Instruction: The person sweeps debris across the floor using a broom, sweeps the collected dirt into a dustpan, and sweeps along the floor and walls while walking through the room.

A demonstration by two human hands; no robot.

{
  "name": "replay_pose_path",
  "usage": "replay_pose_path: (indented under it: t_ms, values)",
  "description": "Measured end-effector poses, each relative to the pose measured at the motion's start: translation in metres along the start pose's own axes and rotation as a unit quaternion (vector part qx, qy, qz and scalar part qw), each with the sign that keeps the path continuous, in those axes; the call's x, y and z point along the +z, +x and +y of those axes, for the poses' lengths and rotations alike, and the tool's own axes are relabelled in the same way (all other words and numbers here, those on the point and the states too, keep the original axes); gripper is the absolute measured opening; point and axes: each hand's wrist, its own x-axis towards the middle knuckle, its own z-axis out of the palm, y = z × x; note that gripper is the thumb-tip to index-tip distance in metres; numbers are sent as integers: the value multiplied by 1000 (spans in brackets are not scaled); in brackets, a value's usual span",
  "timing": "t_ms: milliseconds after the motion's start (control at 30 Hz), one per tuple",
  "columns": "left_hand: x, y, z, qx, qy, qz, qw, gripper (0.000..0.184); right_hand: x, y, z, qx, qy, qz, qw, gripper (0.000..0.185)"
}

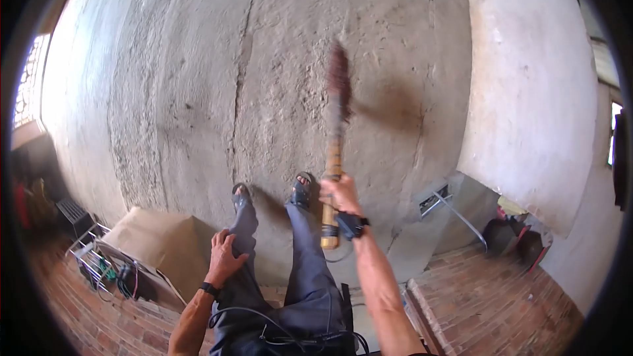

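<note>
My right hand (339,196) is wrapped round the bamboo-like handle of a short broom (334,158). The broom's dark reddish head is blurred and points away from me over the rough grey concrete floor (277,79). A dark device is strapped on my right wrist. My left hand (225,257) rests on my left thigh near the knee, fingers spread, holding nothing. A black band is round that wrist. Both my feet, in dark sandals, stand on the concrete.
A brown covered box (158,244) and a metal rack (89,260) with cables stand at the left. White walls flank the floor. At the right are a metal bar (465,219) and dark red-edged containers (514,240). Brick paving (501,290) lies nearer me.
</note>
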Motion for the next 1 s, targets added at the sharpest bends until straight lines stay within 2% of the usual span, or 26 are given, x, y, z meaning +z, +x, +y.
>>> replay_pose_path:
  t_ms: [67, 133, 267, 333, 400, 433, 467, 500, 533, 600, 633, 667, 700, 733, 767, 800, 833, 867, 933, 967, 1000]
  values:
    - [-5, 14, 14, 9, 12, -24, 1000, 68, -57, 11, 3, 2, 16, 73, 997, 20]
    - [-8, 26, 28, 66, 55, -50, 995, 69, -110, 29, 22, -2, 75, 143, 987, 17]
    - [-19, 80, 30, 88, 126, -77, 985, 62, -175, 64, 13, 26, 59, 263, 963, 15]
    - [-42, 97, 21, 64, 106, -77, 989, 55, -211, 115, 30, 41, 119, 254, 959, 15]
    - [-58, 117, 20, 108, 103, -89, 985, 52, -220, 168, 38, 61, 149, 220, 962, 15]
    - [-60, 120, 14, 129, 117, -87, 981, 51, -188, 172, 26, 64, 153, 180, 970, 15]
    - [-64, 129, 13, 130, 120, -98, 979, 51, -146, 180, 21, 88, 55, 177, 979, 17]
    - [-67, 129, 15, 123, 116, -98, 981, 51, -94, 166, 31, -67, -33, 126, 989, 23]
    - [-69, 125, 18, 114, 107, -92, 983, 51, -41, 150, 42, -226, -104, 89, 964, 31]
    - [-70, 133, 10, 120, 91, -90, 984, 52, 63, 141, 47, -42, 50, -50, 997, 26]
    - [-70, 131, 6, 117, 88, -90, 985, 51, 122, 161, 80, 25, 121, -13, 992, 16]
    - [-69, 126, 3, 110, 84, -94, 986, 50, 190, 127, 36, -1, -11, 38, 999, 15]
    - [-69, 125, 0, 96, 94, -103, 986, 46, 241, 127, 63, 5, -14, 27, 1000, 17]
    - [-69, 122, -3, 101, 86, -100, 986, 46, 277, 110, 43, 32, -76, -18, 996, 18]
    - [-69, 119, -6, 40, 9, -97, 994, 45, 309, 95, 19, 57, -139, -64, 987, 18]
    - [-66, 115, -11, -24, -68, -94, 993, 44, 335, 95, 11, 80, -175, -137, 972, 20]
    - [-54, 117, -22, 58, -29, -70, 995, 44, 358, 91, 13, 79, -138, -145, 977, 35]
    - [-46, 116, -32, 50, -6, -78, 996, 44, 369, 80, -12, 75, -154, -159, 972, 45]
    - [-42, 120, -36, 28, 8, -113, 993, 44, 374, 72, -40, 81, -111, -200, 970, 45]
    - [-48, 120, -30, 31, -1, -113, 993, 44, 366, 68, -48, 81, -120, -195, 970, 45]
    - [-58, 122, -19, 28, -35, -89, 995, 43, 352, 67, -56, 72, -59, -213, 973, 45]
